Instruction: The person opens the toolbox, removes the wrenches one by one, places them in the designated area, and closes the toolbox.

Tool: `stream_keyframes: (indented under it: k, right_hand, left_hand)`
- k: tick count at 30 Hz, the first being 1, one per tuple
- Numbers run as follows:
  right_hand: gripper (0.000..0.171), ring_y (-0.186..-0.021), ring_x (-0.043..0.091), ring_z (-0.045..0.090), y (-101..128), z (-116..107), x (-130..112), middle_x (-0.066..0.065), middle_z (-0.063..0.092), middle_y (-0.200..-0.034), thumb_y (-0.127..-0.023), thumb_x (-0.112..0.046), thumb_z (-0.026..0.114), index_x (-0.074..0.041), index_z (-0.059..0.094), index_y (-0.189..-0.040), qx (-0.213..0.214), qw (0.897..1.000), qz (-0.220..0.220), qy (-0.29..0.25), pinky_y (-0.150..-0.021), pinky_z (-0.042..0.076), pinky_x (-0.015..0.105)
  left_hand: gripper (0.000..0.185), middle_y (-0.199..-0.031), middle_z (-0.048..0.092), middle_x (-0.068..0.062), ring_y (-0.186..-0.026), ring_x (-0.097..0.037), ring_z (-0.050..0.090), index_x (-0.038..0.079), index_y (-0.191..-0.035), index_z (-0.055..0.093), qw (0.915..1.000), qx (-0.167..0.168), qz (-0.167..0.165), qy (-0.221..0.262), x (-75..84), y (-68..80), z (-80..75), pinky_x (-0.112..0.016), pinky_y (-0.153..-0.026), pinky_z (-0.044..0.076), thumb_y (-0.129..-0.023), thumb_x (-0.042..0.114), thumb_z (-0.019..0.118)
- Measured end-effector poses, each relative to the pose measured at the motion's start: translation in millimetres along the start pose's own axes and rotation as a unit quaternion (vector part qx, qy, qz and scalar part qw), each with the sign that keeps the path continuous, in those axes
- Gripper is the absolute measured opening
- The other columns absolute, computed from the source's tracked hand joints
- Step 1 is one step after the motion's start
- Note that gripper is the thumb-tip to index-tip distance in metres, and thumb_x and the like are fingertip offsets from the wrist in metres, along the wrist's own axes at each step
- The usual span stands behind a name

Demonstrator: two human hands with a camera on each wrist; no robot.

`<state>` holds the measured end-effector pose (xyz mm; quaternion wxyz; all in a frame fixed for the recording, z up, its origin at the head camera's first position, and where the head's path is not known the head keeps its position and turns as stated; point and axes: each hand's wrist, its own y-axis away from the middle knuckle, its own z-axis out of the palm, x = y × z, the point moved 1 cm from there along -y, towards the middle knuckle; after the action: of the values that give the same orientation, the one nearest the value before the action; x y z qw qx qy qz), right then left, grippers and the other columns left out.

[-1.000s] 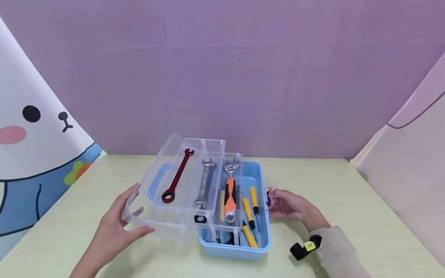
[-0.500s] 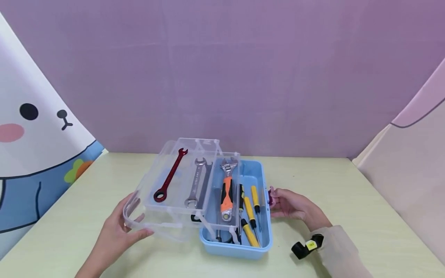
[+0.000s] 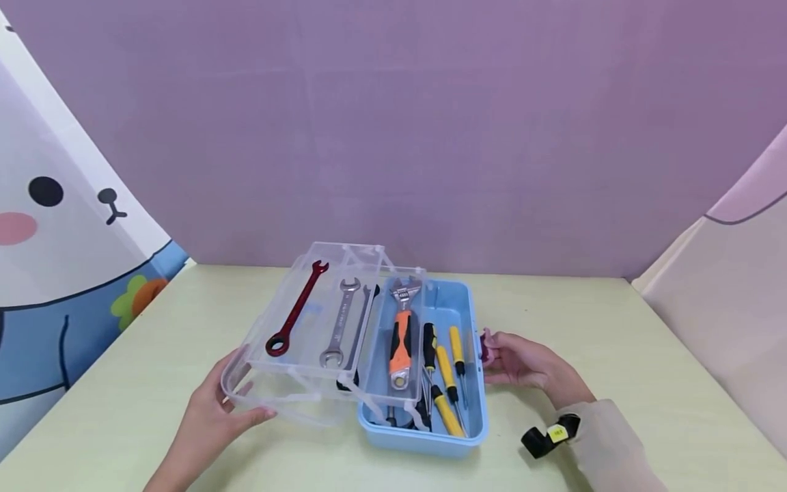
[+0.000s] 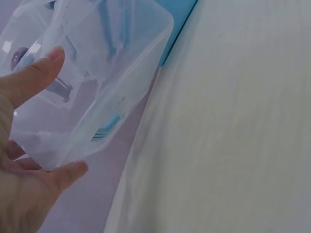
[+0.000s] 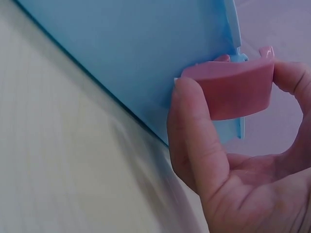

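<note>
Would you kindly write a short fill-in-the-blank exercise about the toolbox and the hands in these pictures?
1. The left hand grips the clear lid; in the clear tray above lies a wrench coloured ____.
2. The right hand pinches a pink ____ on the toolbox's side.
3. The toolbox base is coloured ____.
4. The adjustable wrench has a black and ____ handle.

Missing words: red; latch; blue; orange

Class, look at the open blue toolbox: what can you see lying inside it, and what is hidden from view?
Inside the blue toolbox lie an orange-handled adjustable wrench and several yellow-and-black screwdrivers. The clear tray, swung out leftwards, and its struts cover the box's near left corner; the dark items there cannot be identified.
</note>
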<state>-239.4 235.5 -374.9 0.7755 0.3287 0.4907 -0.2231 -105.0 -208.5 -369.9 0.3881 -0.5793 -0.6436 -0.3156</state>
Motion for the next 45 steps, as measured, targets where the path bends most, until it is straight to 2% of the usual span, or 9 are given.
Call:
stream_keyframes:
  k: [6,14,17,20,25,29,33,41,45]
  right_hand:
    - [0.019,-0.088,0.013,0.062,1,-1,-2,-0.003,0.061,-0.085,-0.094,-0.015,0.04,-0.014,0.058,-0.088,0.015,1.0,0.005,0.008,-0.084,0.059,0.029]
    - [0.021,-0.085,0.012,0.063,-1,0,-2,-0.004,0.064,-0.083,-0.093,-0.015,0.04,-0.016,0.061,-0.085,0.021,1.0,0.006,0.016,-0.084,0.059,0.03]
    - [0.021,-0.084,0.011,0.063,-2,2,-2,-0.005,0.065,-0.082,-0.092,-0.016,0.041,-0.017,0.061,-0.085,0.023,0.999,0.003,0.028,-0.082,0.06,0.03]
    - [0.021,-0.082,0.011,0.064,-4,3,-1,-0.006,0.064,-0.08,-0.092,-0.017,0.041,-0.017,0.061,-0.084,0.026,0.999,0.001,0.042,-0.08,0.06,0.03]
    - [0.019,-0.08,0.012,0.064,-6,6,2,-0.005,0.063,-0.08,-0.09,-0.021,0.041,-0.016,0.058,-0.085,0.044,0.997,0.007,0.065,-0.077,0.061,0.029]
    - [0.015,-0.079,0.012,0.063,-9,7,4,-0.005,0.06,-0.079,-0.089,-0.024,0.042,-0.016,0.053,-0.084,0.066,0.995,0.011,0.076,-0.077,0.061,0.029]
    - [0.013,-0.078,0.012,0.061,-10,8,4,-0.005,0.057,-0.077,-0.089,-0.024,0.04,-0.018,0.048,-0.081,0.079,0.993,0.012,0.089,-0.077,0.06,0.03]
    - [0.021,-0.081,0.014,0.059,-10,-5,7,-0.005,0.056,-0.079,-0.094,-0.022,0.035,-0.018,0.049,-0.08,0.003,0.998,0.017,0.06,-0.081,0.059,0.031]
    - [0.022,-0.083,0.015,0.061,-12,-7,6,-0.006,0.059,-0.08,-0.095,-0.022,0.035,-0.018,0.052,-0.082,-0.011,0.998,0.015,0.06,-0.083,0.059,0.032]
  left_hand:
    - [0.101,-0.148,0.033,-0.025,-0.135,-0.045,0.036,0.004,-0.148,0.024,0.9998,-0.001,-0.013,-0.016,-3.2,-0.7,2.2,-0.041,-0.103,0.032,-0.069,0.021,0.086]
    - [0.098,-0.139,0.043,-0.032,-0.127,-0.043,0.045,-0.007,-0.141,0.031,0.9976,0.02,-0.023,-0.062,-16.5,2.3,8.4,-0.018,-0.101,0.045,-0.066,0.022,0.088]
    - [0.098,-0.137,0.043,-0.035,-0.125,-0.046,0.046,-0.01,-0.14,0.031,0.9972,0.022,-0.018,-0.07,-20.7,1.2,9.5,-0.04,-0.103,0.046,-0.067,0.02,0.087]
    - [0.098,-0.135,0.044,-0.036,-0.123,-0.048,0.047,-0.012,-0.139,0.031,0.9964,0.023,-0.012,-0.08,-24.0,-1.4,9.7,-0.043,-0.101,0.049,-0.066,0.02,0.088]
    - [0.106,-0.135,0.039,-0.042,-0.124,-0.054,0.041,-0.017,-0.139,0.026,0.9931,0.008,-0.029,-0.114,-27.2,-4.3,8.6,-0.062,-0.105,0.037,-0.064,0.023,0.089]
    - [0.11,-0.134,0.038,-0.044,-0.125,-0.056,0.038,-0.018,-0.139,0.023,0.9911,0.006,-0.034,-0.129,-27.5,-5.6,11.2,-0.064,-0.105,0.035,-0.062,0.024,0.09]
    - [0.108,-0.132,0.042,-0.043,-0.123,-0.056,0.041,-0.017,-0.138,0.026,0.9931,0.011,-0.013,-0.116,-31.0,-7.6,13.2,-0.063,-0.104,0.037,-0.06,0.022,0.09]
    - [0.103,-0.139,0.039,-0.037,-0.127,-0.049,0.042,-0.012,-0.141,0.023,0.9982,-0.011,-0.02,-0.054,-28.7,-2.5,17.4,-0.056,-0.106,0.039,-0.065,0.018,0.088]
    - [0.098,-0.139,0.041,-0.035,-0.127,-0.046,0.044,-0.011,-0.14,0.027,0.9997,-0.012,-0.013,-0.019,-27.4,0.4,14.9,-0.048,-0.106,0.042,-0.067,0.013,0.087]
